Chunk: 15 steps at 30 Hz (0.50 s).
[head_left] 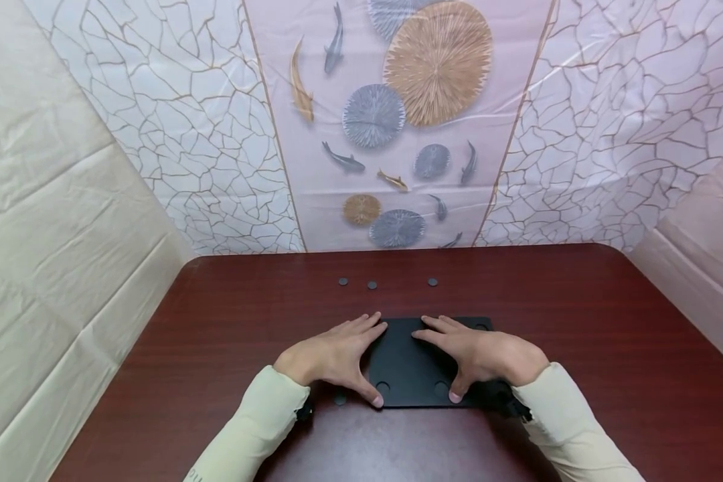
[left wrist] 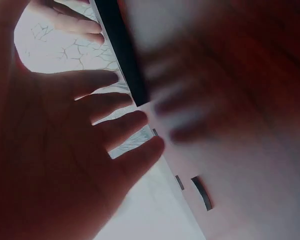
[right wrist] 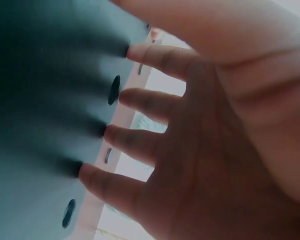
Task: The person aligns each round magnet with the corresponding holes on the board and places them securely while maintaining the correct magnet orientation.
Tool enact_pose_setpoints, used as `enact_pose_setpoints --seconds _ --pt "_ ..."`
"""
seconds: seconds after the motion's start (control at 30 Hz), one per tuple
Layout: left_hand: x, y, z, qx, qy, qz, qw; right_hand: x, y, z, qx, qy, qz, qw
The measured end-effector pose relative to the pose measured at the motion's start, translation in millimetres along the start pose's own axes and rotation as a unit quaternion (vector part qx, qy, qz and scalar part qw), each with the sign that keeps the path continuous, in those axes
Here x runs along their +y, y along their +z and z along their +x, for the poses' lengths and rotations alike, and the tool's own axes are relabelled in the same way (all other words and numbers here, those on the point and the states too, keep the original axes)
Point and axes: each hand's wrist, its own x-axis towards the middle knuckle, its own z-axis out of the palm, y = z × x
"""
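A flat black board [head_left: 412,365] with round recesses lies on the table. My left hand [head_left: 340,355] is at its left side, fingers spread and thumb tip at the near-left corner. In the left wrist view, the fingers of that hand [left wrist: 65,135] stretch towards the board's dark edge [left wrist: 122,55]; contact is unclear. Over the board's right part is my right hand [head_left: 488,355], thumb near the front edge. The right wrist view shows this hand [right wrist: 190,150] with spread fingertips touching the board [right wrist: 35,120], near round recesses [right wrist: 68,213].
Three small dark discs lie behind the board on the brown table [head_left: 247,301]: a left one [head_left: 343,282], a middle one [head_left: 371,285] and a right one [head_left: 432,282]. Another disc [head_left: 340,399] sits below my left hand. Patterned cloth [head_left: 217,134] hangs behind the table.
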Motion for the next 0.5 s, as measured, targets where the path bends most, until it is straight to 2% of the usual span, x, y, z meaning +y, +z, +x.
enact_pose_setpoints --seconds 0.07,0.2,0.3,0.5 --pt "-0.5 -1.0 0.5 -0.010 -0.006 -0.001 0.9999 -10.4 -3.5 -6.3 0.005 0.006 0.010 0.9999" --pt "-2.8 -4.0 -0.3 -0.013 -0.015 -0.011 0.9997 -14.4 -7.5 -11.8 0.019 0.004 0.025 0.9995" --pt "-5.9 -5.6 -3.1 -0.012 -0.023 -0.019 0.9995 -7.4 -9.0 -13.9 0.044 -0.006 0.045 0.9980" --pt "-14.3 -9.4 -7.5 -0.008 -0.036 -0.024 0.9991 15.8 -14.9 -19.5 0.130 -0.001 0.049 0.9902"
